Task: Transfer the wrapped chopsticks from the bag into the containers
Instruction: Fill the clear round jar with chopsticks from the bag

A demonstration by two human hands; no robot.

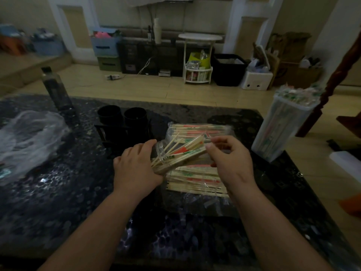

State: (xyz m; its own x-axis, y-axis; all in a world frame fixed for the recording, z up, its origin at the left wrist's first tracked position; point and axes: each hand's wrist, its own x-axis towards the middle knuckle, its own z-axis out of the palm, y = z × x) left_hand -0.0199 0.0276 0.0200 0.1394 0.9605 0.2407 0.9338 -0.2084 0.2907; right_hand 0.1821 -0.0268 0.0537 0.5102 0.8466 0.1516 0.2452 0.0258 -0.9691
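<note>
The dark speckled worktop stands in a dim room with a tan floor and storage clutter along the far wall. At the centre, the left hand has its grip closed round a clear container, which is tilted with its mouth toward 3 o'clock. The right hand pinches a bundle of wrapped chopsticks between thumb and fingers, and the bundle's far end sits at the container mouth. Both forearms enter from 6 o'clock. The bag lies flat beneath the hands and holds more chopsticks. We judge that the loading step is in hand. The next move calls for sliding the bundle toward 9 o'clock into the container while the left hand braces it. A tall filled container stands at 3 o'clock. Two black cups at 11 o'clock show no chopsticks.
</note>
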